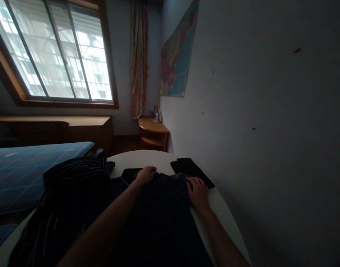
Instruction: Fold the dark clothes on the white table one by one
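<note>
You have the dark garment (164,218) spread on the round table (142,158), left hand (146,175) and right hand (198,191) on its far end, seemingly to flatten it, though dimness means I cannot tell whether either hand's fingers pinch cloth.

We look forward and down from head height, near the dark clothes (161,215) on a round surface (147,157) that runs out of view below; a window (61,55) sits farther off, upper left, a wall (256,92) filling the right.
</note>
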`<state>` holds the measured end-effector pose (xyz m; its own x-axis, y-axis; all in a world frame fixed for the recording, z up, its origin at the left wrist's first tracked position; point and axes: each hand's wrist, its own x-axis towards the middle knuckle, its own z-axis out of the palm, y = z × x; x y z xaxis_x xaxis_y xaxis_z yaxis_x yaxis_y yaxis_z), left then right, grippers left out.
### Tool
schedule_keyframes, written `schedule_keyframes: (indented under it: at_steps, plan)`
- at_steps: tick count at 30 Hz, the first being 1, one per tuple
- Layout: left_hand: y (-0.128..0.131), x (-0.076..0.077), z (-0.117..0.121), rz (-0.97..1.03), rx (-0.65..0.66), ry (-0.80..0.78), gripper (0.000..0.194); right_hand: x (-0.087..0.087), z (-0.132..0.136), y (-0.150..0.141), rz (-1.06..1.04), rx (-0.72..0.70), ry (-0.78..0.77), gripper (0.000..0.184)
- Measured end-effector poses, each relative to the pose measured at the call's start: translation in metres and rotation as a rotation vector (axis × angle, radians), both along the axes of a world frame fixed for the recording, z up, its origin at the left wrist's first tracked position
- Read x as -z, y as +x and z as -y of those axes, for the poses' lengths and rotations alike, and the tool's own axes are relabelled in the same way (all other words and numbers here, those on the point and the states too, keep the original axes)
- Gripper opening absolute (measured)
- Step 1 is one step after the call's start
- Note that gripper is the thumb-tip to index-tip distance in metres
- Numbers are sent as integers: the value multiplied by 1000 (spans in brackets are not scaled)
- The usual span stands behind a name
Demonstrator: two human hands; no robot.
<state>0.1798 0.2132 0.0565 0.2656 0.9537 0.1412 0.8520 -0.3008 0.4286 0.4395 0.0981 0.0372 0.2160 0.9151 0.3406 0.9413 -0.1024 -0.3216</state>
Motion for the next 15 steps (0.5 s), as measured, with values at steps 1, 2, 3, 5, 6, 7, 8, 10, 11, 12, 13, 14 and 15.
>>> schedule_keyframes:
  at_steps: [1,2,3,5,6,7,8,10,11,12,13,14,15]
  plan:
    - [0,0,-3,11,-10,-1,31,0,0,1,1,-2,3,33]
    - [-1,0,-6,24,-30,6,30,0,-1,1,3,-2,4,33]
    - [-3,0,-8,37,-65,21,32,0,-1,1,4,2,4,33]
    - [-7,-2,-11,62,-160,62,39,1,-2,0,9,18,4,33]
    - [-10,-2,-13,72,-208,78,42,1,-2,-1,13,30,6,34]
    - [-12,-1,-14,78,-245,87,45,1,-2,-2,17,45,9,35]
    - [-13,0,-16,81,-264,86,46,2,-2,-3,22,61,11,36]
    - [-13,6,-17,76,-256,66,46,2,-2,-4,33,90,9,38]
    - [-12,9,-18,70,-238,54,46,3,-2,-5,42,103,5,39]
    - [-11,13,-18,63,-216,42,47,3,-2,-5,53,117,-3,39]
    - [-9,16,-18,55,-192,35,48,3,-2,-5,63,132,-12,40]
    - [-8,19,-17,47,-169,31,50,3,-2,-5,70,149,-22,40]
    - [-7,22,-16,39,-147,31,52,3,-2,-5,69,164,-29,40]
